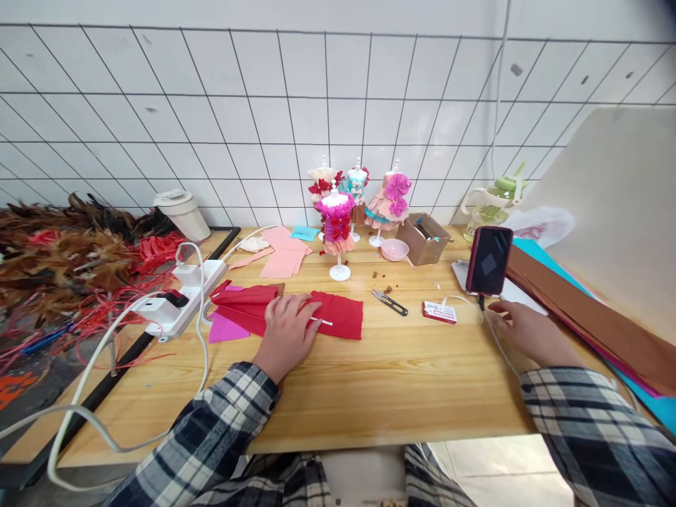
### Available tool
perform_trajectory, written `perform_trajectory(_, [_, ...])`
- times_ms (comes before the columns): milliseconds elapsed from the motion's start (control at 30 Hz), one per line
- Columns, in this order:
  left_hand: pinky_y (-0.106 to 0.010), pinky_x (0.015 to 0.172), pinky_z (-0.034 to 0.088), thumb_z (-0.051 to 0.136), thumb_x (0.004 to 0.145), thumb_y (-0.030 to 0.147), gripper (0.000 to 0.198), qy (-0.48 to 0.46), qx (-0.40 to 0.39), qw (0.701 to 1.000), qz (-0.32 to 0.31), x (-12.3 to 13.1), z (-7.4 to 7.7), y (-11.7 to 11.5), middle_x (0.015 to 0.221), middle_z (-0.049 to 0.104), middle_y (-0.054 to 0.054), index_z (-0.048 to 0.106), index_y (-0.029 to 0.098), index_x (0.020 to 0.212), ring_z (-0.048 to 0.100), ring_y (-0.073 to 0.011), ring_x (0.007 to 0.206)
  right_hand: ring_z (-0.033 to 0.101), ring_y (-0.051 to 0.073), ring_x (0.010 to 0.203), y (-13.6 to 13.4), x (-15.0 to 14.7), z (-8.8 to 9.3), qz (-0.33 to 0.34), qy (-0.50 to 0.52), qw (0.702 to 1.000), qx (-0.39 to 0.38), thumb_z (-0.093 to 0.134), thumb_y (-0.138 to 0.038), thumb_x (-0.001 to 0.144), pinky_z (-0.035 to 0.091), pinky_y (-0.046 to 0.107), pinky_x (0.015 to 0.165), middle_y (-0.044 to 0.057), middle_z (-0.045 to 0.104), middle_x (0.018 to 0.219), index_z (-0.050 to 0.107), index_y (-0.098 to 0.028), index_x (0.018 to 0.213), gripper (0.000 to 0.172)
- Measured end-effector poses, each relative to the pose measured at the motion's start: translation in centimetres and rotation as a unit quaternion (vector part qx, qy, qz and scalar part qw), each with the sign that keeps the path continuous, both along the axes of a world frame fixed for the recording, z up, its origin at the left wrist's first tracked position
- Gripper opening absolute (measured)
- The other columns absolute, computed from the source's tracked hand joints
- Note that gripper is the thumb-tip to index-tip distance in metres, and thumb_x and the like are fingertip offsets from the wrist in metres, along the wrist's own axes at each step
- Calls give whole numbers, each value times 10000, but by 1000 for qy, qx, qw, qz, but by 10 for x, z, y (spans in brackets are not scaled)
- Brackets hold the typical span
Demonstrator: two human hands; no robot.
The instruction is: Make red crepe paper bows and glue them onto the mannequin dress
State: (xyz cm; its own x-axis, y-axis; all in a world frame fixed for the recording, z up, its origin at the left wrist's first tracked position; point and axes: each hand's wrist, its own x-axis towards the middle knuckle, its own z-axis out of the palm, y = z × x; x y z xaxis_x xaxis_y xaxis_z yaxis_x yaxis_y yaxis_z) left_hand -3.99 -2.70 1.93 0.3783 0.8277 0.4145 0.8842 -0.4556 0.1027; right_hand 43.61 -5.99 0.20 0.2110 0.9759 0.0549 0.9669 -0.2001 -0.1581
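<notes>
My left hand (289, 332) lies flat on a strip of red crepe paper (343, 310), its fingers spread. A short white strip (323, 322) rests on the paper by the fingertips. Under the red paper's left part, a magenta sheet (228, 328) sticks out. On the right, my right hand (531, 332) is low over the table beside the charging cable (496, 341), below a phone (491, 260) propped upright. Its fingers are curled together; what they hold, if anything, cannot be made out. A small red-and-white box (439, 312) with a pale ribbon trailing from it lies to their left.
Thread snips (389, 302) lie mid-table. Behind stand small dress forms in paper dresses (338, 225), a pink bowl (394, 248) and a cardboard box (424, 239). A power strip (187, 296) with looping cables is at left, folded brown paper (586, 310) at right.
</notes>
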Motion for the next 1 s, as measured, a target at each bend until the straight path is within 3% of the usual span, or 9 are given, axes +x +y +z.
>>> perform_trajectory(167, [-504,973,297,500,871,316,241,-11,-1,998,-55,8,0,-8,1274,534,-75,663,272,1043,428,-289,1131,617,304,848,16,-28,1,-60,-40,997,-17,392,-498,851,414,371,649,165,664,966,674,-178,962,441])
perform_trajectory(367, [-492,947,307,500,875,306,220,-43,-13,996,-79,3,-1,-8,1244,547,-70,686,269,987,426,-281,1118,603,276,853,22,-39,-7,-80,-95,992,-11,398,-374,842,407,348,646,145,644,992,692,-194,904,350])
perform_trajectory(500, [-444,938,333,485,889,327,236,-115,-66,981,-144,20,9,-12,1132,601,-67,702,247,933,477,-240,1048,601,257,802,8,-48,5,-87,-67,994,27,418,-396,829,380,321,593,119,653,957,682,-205,871,329])
perform_trajectory(567, [-389,908,375,460,903,337,273,-149,-144,953,-219,41,12,-16,1019,641,-66,708,224,917,520,-208,972,598,233,703,-3,-61,12,-96,-29,995,22,433,-429,818,359,306,548,92,666,871,664,-218,869,318])
perform_trajectory(667, [-335,874,419,427,913,389,361,-235,-283,892,-263,82,8,-18,935,676,-81,718,176,907,577,-188,913,571,202,579,-18,-87,19,-123,-7,992,10,459,-454,806,317,287,508,51,666,747,625,-233,875,285])
perform_trajectory(800, [-316,854,460,364,908,509,516,-359,-515,743,-231,134,-13,-14,1089,685,-117,682,126,1044,619,-200,981,580,178,592,-34,-123,15,-99,17,993,58,489,-420,804,306,261,512,12,656,728,566,-237,869,209])
perform_trajectory(867, [-328,842,471,386,877,565,588,-400,-568,688,-211,149,-23,-12,1172,648,-149,650,93,1105,606,-225,1037,578,165,597,-40,-137,10,-75,34,992,91,486,-402,807,314,251,519,6,634,696,546,-224,820,188])
perform_trajectory(933, [-335,851,471,398,843,624,659,-419,-579,666,-213,153,-30,-11,1203,628,-160,640,79,1126,587,-241,1071,573,159,593,-45,-150,6,-47,50,992,103,485,-396,808,317,246,522,1,615,670,524,-218,768,186])
perform_trajectory(1000, [-334,872,459,377,828,665,698,-411,-575,669,-230,151,-33,-11,1183,642,-137,649,92,1120,579,-240,1072,568,157,584,-48,-160,3,-19,67,993,100,488,-379,805,319,246,520,-5,608,658,509,-222,750,168])
